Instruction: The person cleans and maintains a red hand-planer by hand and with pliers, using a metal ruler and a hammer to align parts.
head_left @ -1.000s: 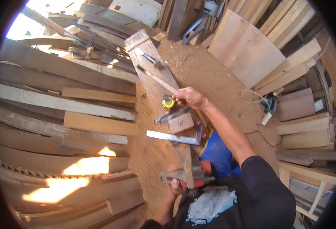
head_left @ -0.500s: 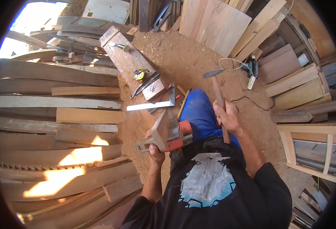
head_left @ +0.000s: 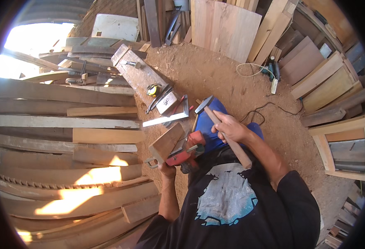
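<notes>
My right hand [head_left: 231, 127] is closed around the wooden handle of a hammer [head_left: 238, 152]. The hammer's metal head points up and left, above my blue-trousered leg and apart from the wood. In front of me at left, a brown wooden block [head_left: 166, 143] rests tilted at a red metal device [head_left: 179, 158], which looks like a vise. My left hand [head_left: 167, 169] is closed at the block's lower end, its fingers partly hidden behind the wood. Whether the jaws clamp the block I cannot tell.
A low plank bench [head_left: 139, 74] carries a yellow tape measure [head_left: 153, 90] and a metal-headed tool. A try square [head_left: 166, 119] lies at its near end. Stacked boards [head_left: 103, 136] line the left; a corded green power tool [head_left: 271, 70] sits on the sawdust floor at right.
My right hand has brought the hammer left, from nearly upright to a slant, its head now closer to the block. The block has turned, showing more of its broad face.
</notes>
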`<state>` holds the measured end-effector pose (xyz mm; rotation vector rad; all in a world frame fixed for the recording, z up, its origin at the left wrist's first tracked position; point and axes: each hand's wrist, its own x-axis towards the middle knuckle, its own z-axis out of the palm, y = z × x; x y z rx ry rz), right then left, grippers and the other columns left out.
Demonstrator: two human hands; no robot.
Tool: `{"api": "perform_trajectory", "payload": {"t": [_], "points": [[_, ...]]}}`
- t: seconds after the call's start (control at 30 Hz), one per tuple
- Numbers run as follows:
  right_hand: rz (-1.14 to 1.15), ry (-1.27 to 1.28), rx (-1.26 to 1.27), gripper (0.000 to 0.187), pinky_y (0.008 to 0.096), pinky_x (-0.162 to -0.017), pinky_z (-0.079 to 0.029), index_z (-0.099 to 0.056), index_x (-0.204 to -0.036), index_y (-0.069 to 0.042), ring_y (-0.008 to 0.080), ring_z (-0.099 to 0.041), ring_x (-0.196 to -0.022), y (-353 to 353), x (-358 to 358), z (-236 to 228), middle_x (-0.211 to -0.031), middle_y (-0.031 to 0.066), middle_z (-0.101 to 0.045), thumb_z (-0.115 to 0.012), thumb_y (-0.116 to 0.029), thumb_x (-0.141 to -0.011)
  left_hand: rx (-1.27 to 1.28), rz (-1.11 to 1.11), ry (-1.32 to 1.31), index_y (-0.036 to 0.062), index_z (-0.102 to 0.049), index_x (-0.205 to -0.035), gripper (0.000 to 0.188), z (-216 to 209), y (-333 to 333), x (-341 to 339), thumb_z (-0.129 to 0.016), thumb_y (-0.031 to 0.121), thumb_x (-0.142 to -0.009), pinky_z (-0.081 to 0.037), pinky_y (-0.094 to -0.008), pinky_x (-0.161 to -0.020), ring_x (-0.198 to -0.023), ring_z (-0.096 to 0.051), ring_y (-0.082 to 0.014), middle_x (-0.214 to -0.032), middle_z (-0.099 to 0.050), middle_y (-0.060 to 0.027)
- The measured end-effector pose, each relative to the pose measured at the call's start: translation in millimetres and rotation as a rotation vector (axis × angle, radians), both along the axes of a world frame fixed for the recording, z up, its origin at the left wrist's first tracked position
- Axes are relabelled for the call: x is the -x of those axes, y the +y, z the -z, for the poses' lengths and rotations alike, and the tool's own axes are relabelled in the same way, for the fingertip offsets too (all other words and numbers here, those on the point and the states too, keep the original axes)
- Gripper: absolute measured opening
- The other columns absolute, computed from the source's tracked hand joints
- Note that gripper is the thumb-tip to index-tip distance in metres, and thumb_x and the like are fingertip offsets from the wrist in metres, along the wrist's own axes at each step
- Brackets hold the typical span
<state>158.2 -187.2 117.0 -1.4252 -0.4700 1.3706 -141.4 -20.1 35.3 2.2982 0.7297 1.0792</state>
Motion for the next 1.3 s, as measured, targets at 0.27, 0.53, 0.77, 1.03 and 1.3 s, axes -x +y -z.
{"api": "perform_trajectory", "payload": {"t": [0.27,0.53,0.77,1.03,1.3], "points": [[-0.169,0.385,0.121,0.051,0.0265,-0.049,-0.053,-0.045,-0.150,-0.001,0.0079,-0.063,-0.060,65.2,15.0,36.3,-0.096,0.0080,-0.071,-0.048,-0.015,-0.101,0.115,0.014,0.020,-0.0023,-0.066,-0.124,0.033,31.2,-17.9,19.0,-0.052,0.020,-0.103,-0.049,-0.0459,-0.093,-0.108,-0.063,-0.0352,-0.120,-0.067,-0.0182],[-0.196,0.348,0.144,0.057,0.0261,-0.047,-0.051,-0.043,-0.156,-0.005,0.0072,-0.062,-0.057,70.5,6.5,42.7,-0.090,0.0044,-0.069,-0.047,-0.014,-0.100,0.931,0.017,-0.279,-0.0032,-0.057,-0.116,0.076,-21.0,-18.2,-15.4,-0.052,0.067,-0.088,-0.047,-0.0395,-0.090,-0.104,-0.057,-0.0243,-0.109,-0.057,-0.0118],[-0.277,0.365,0.050,0.062,0.0253,-0.050,-0.051,-0.035,-0.163,-0.008,0.0070,-0.059,-0.059,64.3,3.9,30.5,-0.091,0.0031,-0.065,-0.046,-0.014,-0.101,0.903,0.022,-0.368,-0.0034,-0.059,-0.109,0.071,-18.6,-16.8,-21.8,-0.052,0.064,-0.087,-0.045,-0.0363,-0.082,-0.096,-0.054,-0.0192,-0.102,-0.055,-0.0084],[-0.169,0.376,0.028,0.063,0.0249,-0.048,-0.050,-0.032,-0.164,-0.011,0.0059,-0.057,-0.057,54.7,16.2,31.1,-0.090,0.0009,-0.064,-0.047,-0.015,-0.103,0.637,0.043,-0.145,-0.0016,-0.057,-0.101,0.064,-27.7,-15.2,-29.3,-0.047,0.061,-0.089,-0.043,-0.0359,-0.073,-0.088,-0.053,-0.0185,-0.093,-0.053,-0.0065],[-0.101,0.354,0.076,0.063,0.0239,-0.045,-0.049,-0.032,-0.164,-0.010,0.0066,-0.058,-0.054,48.1,18.0,29.6,-0.088,0.0022,-0.066,-0.047,-0.015,-0.102,0.762,0.057,-0.231,-0.0027,-0.059,-0.103,0.065,-21.7,-16.6,-28.2,-0.048,0.060,-0.089,-0.043,-0.0372,-0.073,-0.087,-0.053,-0.0196,-0.095,-0.055,-0.0085]]}}
